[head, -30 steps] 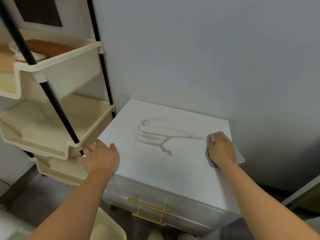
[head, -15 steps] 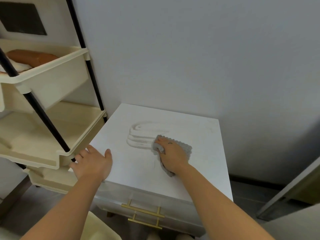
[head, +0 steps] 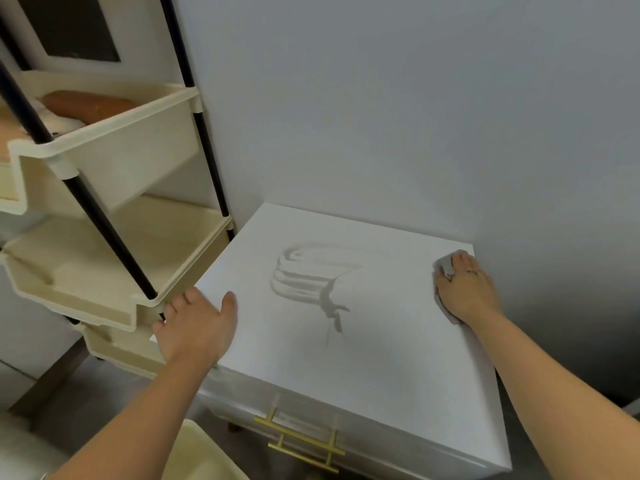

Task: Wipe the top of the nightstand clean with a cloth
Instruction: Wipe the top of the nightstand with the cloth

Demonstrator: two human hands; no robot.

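Note:
The white nightstand (head: 381, 344) stands against the grey wall, with a damp streaked wipe mark (head: 308, 278) left of centre on its top. My right hand (head: 465, 289) presses flat on a grey cloth (head: 445, 263) at the top's far right corner, next to the wall. Most of the cloth is hidden under the palm. My left hand (head: 197, 323) rests on the top's left edge, fingers spread over the side, holding nothing.
A cream tiered shelf rack (head: 114, 237) with black poles stands close to the nightstand's left side; a brown item (head: 86, 105) lies in its upper bin. The drawer front has a gold handle (head: 301, 441). A cream bin (head: 204, 459) sits near my left arm.
My right hand has swept the cloth from the middle of the top, by the wipe mark, across to the far right corner. My left hand has stayed on the left edge.

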